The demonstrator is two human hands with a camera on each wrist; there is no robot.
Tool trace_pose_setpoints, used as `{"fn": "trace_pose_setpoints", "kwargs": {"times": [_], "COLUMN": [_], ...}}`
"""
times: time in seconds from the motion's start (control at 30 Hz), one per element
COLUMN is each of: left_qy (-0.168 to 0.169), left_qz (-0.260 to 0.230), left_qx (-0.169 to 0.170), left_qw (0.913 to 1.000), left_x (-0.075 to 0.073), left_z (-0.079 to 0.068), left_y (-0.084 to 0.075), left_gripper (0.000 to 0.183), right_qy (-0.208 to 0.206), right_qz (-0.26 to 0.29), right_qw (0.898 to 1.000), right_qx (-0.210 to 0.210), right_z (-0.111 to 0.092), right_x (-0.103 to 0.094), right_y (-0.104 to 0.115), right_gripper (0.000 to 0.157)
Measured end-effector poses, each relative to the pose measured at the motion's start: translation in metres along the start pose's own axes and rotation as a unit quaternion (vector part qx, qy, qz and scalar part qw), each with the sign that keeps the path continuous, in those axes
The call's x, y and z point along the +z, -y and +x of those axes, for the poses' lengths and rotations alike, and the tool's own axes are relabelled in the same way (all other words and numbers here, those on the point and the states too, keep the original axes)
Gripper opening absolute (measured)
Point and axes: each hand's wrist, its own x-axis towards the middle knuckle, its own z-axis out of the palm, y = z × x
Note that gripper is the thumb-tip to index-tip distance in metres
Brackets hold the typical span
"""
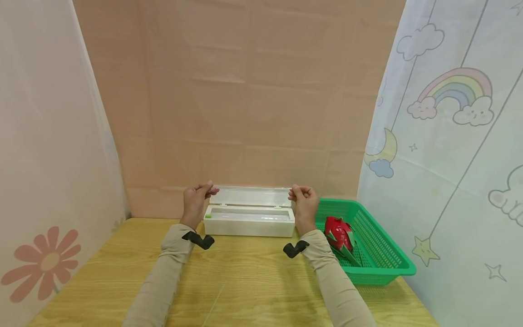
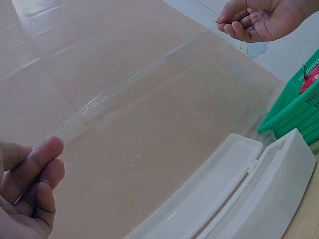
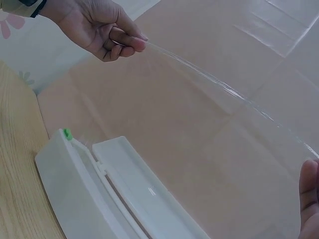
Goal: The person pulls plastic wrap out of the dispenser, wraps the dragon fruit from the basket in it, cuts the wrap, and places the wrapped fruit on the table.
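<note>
A white cling film dispenser box (image 1: 249,228) stands on the table with its lid (image 1: 250,197) raised at the back. Clear cling film (image 2: 134,74) stretches taut above it, from one hand to the other. My left hand (image 1: 195,203) pinches one corner of the film between thumb and fingers. The other corner is pinched by my right hand (image 1: 305,204). In the right wrist view the film's edge runs as a shiny line from the left hand (image 3: 107,32) down to the right hand's fingers (image 3: 309,186).
To the right of the box sits a green plastic basket (image 1: 377,236) with a red dragon fruit (image 1: 339,234) in it. A peach-coloured cloth (image 1: 245,100) hangs behind the wooden table (image 1: 241,281). Patterned white curtains (image 1: 449,159) close in both sides.
</note>
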Motion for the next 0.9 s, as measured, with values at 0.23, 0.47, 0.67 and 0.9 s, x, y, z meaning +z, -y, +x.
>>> {"fn": "trace_pose_setpoints", "kwargs": {"times": [0.23,0.47,0.67,0.9], "left_qy": [-0.004,-0.008,0.000,0.002], "left_qz": [0.002,0.003,0.009,0.001], "left_qx": [-0.002,-0.003,-0.003,0.007], "left_qw": [1.0000,1.0000,0.9999,1.0000], "left_x": [0.001,0.002,0.002,0.002], "left_z": [0.001,0.001,-0.001,0.001], "left_y": [-0.005,-0.009,-0.013,-0.018], "left_gripper": [0.018,0.018,0.021,0.018], "right_qy": [-0.003,-0.001,-0.001,-0.001], "right_qz": [-0.001,0.010,0.018,0.024], "right_qw": [1.000,1.000,1.000,1.000], "right_qx": [-0.005,-0.008,-0.007,-0.010], "right_z": [0.000,-0.001,-0.001,0.000], "right_x": [0.003,0.005,0.005,0.009], "right_y": [0.005,0.008,0.011,0.017], "right_gripper": [0.015,0.016,0.016,0.016]}}
